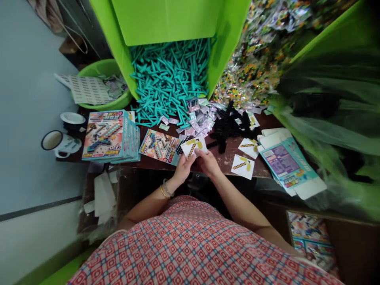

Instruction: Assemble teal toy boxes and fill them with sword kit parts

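Note:
Between my left hand (pixel 184 167) and my right hand (pixel 208 161) is a white printed card (pixel 190 145) with a yellow and brown pickaxe picture. Both hands grip its lower edge, the right thumb lying over its face. Just left of the hands, a colourful box (pixel 160 146) lies flat at the table edge. A black studded piece (pixel 181 145) shows partly behind the card. To the right lie loose pickaxe cards (pixel 242 166), and black studded pieces (pixel 230 124) are heaped beyond my right hand.
A green bin (pixel 228 51) spills teal sticks (pixel 172 83) onto the table. Small sachets (pixel 202 116) lie before it. Stacked boxes (pixel 103 136), an enamel mug (pixel 57 143) and a green basin (pixel 101 67) stand left. Flattened boxes (pixel 289 158) and bagged coloured pieces (pixel 252 67) are right.

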`<state>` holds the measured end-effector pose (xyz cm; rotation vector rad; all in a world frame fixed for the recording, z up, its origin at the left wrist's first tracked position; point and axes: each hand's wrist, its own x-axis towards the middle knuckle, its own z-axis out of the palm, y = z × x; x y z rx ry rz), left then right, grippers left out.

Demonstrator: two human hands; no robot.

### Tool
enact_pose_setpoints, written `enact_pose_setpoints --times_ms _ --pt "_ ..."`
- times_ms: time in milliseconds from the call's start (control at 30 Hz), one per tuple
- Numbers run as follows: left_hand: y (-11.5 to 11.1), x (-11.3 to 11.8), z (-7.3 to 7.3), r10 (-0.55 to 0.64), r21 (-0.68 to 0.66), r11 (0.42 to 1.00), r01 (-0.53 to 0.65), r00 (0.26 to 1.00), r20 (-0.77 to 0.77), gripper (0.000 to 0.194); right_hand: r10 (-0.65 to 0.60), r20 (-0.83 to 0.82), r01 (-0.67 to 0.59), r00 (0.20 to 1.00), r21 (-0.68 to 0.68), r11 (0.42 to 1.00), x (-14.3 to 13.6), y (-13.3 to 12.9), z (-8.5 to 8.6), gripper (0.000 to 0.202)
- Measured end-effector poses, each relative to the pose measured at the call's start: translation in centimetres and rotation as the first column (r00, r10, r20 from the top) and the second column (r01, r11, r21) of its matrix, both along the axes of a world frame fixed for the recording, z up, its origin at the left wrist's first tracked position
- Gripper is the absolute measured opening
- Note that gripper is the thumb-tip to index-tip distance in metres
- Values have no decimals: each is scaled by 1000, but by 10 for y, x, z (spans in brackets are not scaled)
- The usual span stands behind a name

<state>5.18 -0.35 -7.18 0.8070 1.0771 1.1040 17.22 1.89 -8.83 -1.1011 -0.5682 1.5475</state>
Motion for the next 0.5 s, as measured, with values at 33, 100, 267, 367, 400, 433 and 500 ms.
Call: enact_pose_setpoints --times_ms 33,100,267,367,400,433,500 --pt "-3 -8 1 -89 91 991 101 988 -128 51 -43 -17 42 999 -9 999 2 1 -3 49" --pt "-11 -26 2 -191 229 914 334 855 -482 68 -145 8 145 989 -26 989 14 4 -8 50" --pt "-25 -66 -10 -22 118 774 622 213 -977 64 -220 314 232 923 -2 973 66 9 -22 52" --pt "-22 -77 -14 50 110 753 649 110 -993 51 -217 572 191 791 106 976 91 8 -29 46" --pt "-19 -79 -13 74 122 751 649 101 -992 54 -231 634 182 738 143 973 96 7 -31 44" --pt "-17 -80 -12 94 132 755 642 92 -991 60 -250 677 178 692 175 968 100 7 -33 43" --pt "-10 -81 -10 103 126 760 637 74 -992 82 -283 721 186 632 213 959 104 4 -36 40"
